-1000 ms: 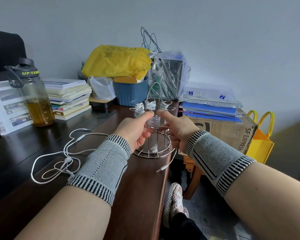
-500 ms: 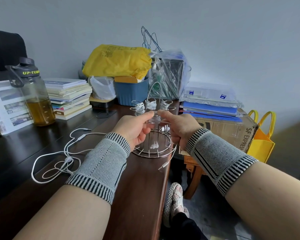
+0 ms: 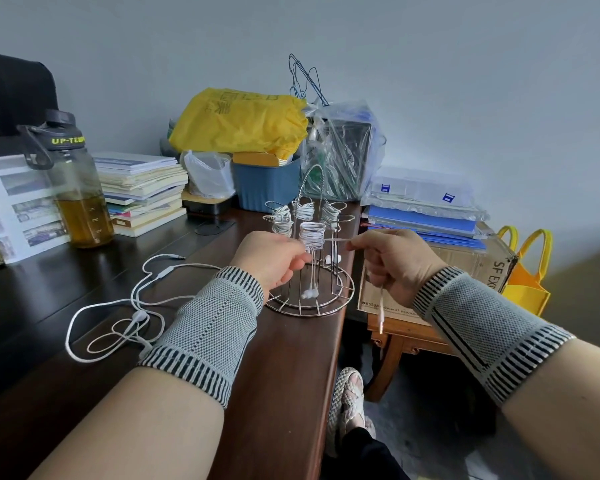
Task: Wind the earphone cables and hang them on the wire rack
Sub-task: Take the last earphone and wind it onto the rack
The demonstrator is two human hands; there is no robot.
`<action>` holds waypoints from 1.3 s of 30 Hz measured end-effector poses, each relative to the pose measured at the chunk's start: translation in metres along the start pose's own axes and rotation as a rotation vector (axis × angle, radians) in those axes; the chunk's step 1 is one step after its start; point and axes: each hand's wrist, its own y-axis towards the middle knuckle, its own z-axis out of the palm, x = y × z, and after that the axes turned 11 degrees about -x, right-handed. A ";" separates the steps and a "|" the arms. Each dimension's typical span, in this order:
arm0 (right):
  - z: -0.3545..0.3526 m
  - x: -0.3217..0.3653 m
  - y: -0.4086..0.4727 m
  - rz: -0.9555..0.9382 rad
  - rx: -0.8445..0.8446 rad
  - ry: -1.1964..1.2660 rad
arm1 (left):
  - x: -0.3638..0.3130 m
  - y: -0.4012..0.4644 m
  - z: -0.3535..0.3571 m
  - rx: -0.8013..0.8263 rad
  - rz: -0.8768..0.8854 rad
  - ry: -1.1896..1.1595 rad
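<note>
Left hand [image 3: 272, 259] pinched the white coil [image 3: 312, 234] to keep its turns from slipping. Right hand [image 3: 394, 263] gripped the cable's free end, taut, plug dangling below, likely for a last wrap. Coil sat at the near side of the wire rack [image 3: 310, 258], on the counter [image 3: 284, 358] edge. Three wound sets hung behind; loose earphones [image 3: 132, 306] lay left. Bottle [image 3: 71, 188] far left.

Soft, even daylight; sharp, wide-angle bending at edges
</note>
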 end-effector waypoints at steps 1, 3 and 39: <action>-0.002 0.002 0.001 -0.012 0.006 -0.002 | 0.001 0.000 0.000 -0.006 0.016 0.007; -0.005 0.006 0.002 -0.037 0.020 -0.025 | 0.002 0.000 0.001 -0.019 0.042 0.008; 0.082 0.076 0.015 -0.601 0.187 -1.307 | 0.015 0.010 0.008 -0.128 0.124 0.042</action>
